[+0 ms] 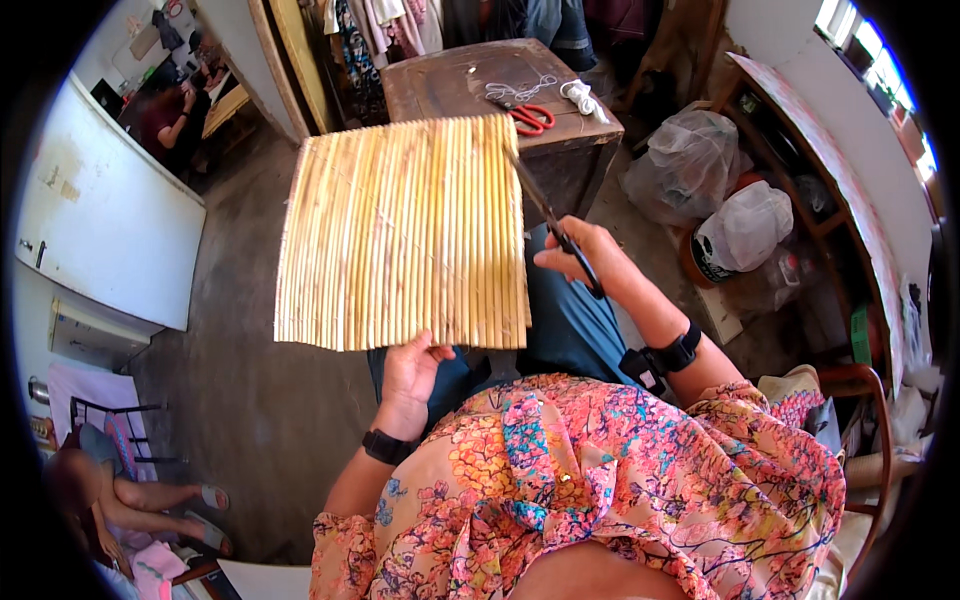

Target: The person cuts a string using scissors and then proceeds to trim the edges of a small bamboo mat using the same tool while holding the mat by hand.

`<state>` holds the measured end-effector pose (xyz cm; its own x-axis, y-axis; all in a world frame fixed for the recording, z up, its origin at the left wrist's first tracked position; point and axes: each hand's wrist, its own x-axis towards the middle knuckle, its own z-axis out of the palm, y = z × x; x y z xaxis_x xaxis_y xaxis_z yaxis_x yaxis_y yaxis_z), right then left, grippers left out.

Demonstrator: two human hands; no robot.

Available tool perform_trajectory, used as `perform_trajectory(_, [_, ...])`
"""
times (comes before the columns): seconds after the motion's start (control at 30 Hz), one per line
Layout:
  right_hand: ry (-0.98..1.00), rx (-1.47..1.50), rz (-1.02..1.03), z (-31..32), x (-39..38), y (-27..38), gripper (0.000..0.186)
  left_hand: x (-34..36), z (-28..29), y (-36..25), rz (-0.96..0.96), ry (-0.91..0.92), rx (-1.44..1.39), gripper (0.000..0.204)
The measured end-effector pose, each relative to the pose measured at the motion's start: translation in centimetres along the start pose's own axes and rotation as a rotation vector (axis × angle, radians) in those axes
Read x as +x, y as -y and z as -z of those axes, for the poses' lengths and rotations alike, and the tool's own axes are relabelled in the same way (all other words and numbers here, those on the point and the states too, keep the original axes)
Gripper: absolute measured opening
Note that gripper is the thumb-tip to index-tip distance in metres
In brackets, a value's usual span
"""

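Note:
A roughly square mat of yellow stalks [400, 230], laid side by side, is held up over my lap. My left hand [412, 368] grips its lower edge, thumb on the near face and the other fingers hidden behind. In my right hand [590, 255] is a pair of dark-handled scissors [535, 190], with the blades pointing up along the mat's right edge near its top corner. Whether the blades touch the mat I cannot tell. Beyond the mat, red-handled scissors [532, 120] lie on a brown wooden table [440, 75].
White cord [584, 100] and loose thread [520, 90] lie on the table. Plastic bags [690, 165] and a bucket [700, 255] stand at the right. One person [85, 490] sits at the lower left; another [170, 115] is beyond the doorway. A white door [110, 200] stands at the left.

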<state>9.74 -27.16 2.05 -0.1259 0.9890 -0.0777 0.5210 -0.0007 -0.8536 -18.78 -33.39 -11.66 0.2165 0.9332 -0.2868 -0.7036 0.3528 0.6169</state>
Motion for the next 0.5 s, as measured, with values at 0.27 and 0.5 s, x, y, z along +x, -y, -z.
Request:
perform_trajectory(0.27, [-0.048, -0.381, 0.209, -2.3, 0.0, -1.4, 0.045, -2.4, -3.9, -2.0, 0.273, -0.063, 0.155, 0.030])
perform_trajectory(0.5, [0.135, -0.474, 0.513, -6.7, -0.8, 1.3, 0.046, -5.1, -6.0, -7.0, 0.431, 0.275, 0.515, 0.063])
